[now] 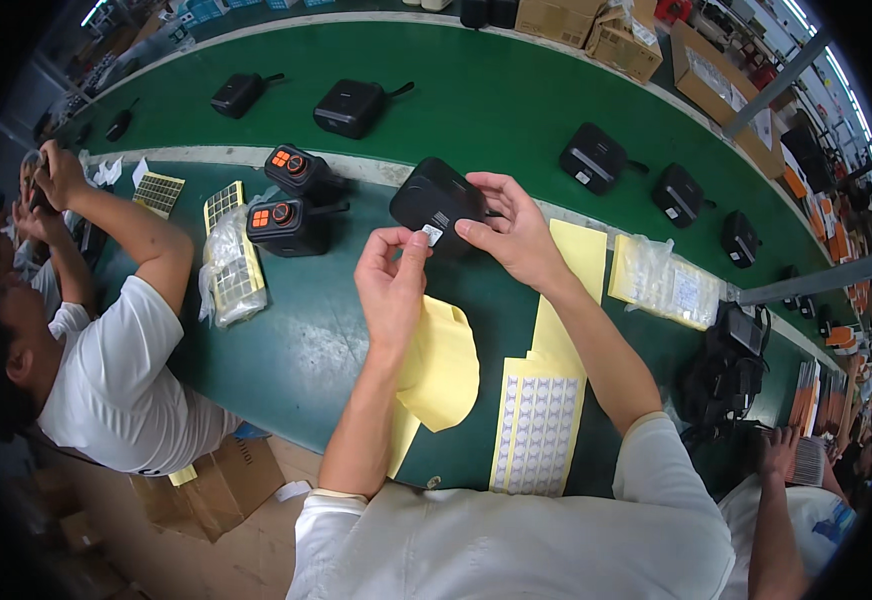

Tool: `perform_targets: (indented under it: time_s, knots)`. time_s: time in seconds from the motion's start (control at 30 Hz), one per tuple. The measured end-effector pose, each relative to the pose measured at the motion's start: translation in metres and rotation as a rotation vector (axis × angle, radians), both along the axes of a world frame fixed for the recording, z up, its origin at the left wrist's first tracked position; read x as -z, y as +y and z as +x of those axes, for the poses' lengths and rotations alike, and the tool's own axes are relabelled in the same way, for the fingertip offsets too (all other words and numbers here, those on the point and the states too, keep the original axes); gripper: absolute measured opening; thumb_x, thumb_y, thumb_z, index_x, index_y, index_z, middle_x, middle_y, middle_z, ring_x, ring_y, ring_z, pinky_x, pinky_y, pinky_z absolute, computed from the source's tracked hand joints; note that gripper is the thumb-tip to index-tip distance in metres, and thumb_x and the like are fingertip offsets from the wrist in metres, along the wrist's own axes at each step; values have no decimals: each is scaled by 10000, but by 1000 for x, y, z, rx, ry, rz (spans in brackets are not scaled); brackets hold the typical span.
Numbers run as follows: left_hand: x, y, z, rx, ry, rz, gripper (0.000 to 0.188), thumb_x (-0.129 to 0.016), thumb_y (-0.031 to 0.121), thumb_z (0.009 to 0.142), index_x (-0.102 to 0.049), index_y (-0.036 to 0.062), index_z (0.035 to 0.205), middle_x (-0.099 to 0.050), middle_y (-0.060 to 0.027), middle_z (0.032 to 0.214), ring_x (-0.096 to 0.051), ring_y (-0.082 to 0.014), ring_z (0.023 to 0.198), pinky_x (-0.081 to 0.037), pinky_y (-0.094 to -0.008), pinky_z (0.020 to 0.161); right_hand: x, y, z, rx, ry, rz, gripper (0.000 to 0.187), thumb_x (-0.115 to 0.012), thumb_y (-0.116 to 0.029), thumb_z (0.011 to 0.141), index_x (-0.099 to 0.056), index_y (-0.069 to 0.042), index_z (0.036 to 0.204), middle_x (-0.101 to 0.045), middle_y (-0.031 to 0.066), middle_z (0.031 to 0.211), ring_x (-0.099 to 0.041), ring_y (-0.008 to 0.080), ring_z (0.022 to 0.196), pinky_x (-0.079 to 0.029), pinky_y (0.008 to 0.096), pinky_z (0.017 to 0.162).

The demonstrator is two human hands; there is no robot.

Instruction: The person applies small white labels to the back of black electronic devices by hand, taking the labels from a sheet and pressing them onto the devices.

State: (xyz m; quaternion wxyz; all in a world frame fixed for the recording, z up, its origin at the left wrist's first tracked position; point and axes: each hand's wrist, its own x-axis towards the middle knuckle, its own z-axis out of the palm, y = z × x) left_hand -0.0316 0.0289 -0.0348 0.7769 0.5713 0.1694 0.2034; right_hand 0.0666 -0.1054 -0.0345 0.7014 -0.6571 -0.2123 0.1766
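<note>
Sticker sheet [536, 420] nearest, left hand [391, 280] pinching small label [433, 235], right hand [511, 235] gripping black device [436, 200]

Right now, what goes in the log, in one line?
left hand: pinches small white sticker | right hand: holds black boxy device | green table

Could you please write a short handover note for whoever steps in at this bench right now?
Left hand: pinches a small white sticker at the black device.
Right hand: holds that device up over the green bench.
Sticker sheet lies near the bench edge, a curled yellow backing beside it.
Two orange-buttoned units stand to the left; more black devices ride the belt.
Done: sticker peeled. Left: press it on.
</note>
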Motion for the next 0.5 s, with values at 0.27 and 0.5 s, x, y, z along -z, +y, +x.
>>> perform_targets:
  time_s: [0.27, 0.5]
  knots:
    - [1, -2, -1, -36, 43, 18, 88, -609, 94, 905, -543, 37, 891, -591, -8, 758, -455, -1, 560, -316, -164, 469, 1, -1, -6, 30, -47, -44, 618, -767, -193, 752, -446, -35, 1256, -579, 119, 1112, -585, 181, 955, -479, 302, 837]
    - [6, -6, 1, -79, 38, 68, 98, -615, 78, 899, -542, 13, 891, -586, -8, 811, -539, -30, 695, -404, -170, 595, 0, -4, -8, 45, -98, -64, 614, -766, -172, 740, -452, -37, 1251, -580, 125, 1098, -590, 189, 942, -480, 311, 841]
